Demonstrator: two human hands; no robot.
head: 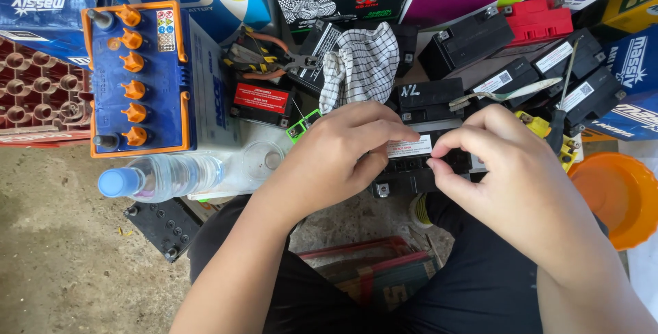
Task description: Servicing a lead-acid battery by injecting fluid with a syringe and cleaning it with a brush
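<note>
Both hands are down on a small black battery (411, 169), which sits on the ground right in front of the knees. The left hand (336, 159) curls over its near-left side, fingers closed around the case. The right hand (510, 169) pinches thumb and forefinger (445, 149) shut on the white label strip (409, 147) along the top. A checked cloth (360, 67) lies just behind, a clear water bottle (164, 176) off left.

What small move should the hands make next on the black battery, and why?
Probably peel the white strip further off the small black battery: the right hand pinches its end, while the left hand steadies the battery.
</note>
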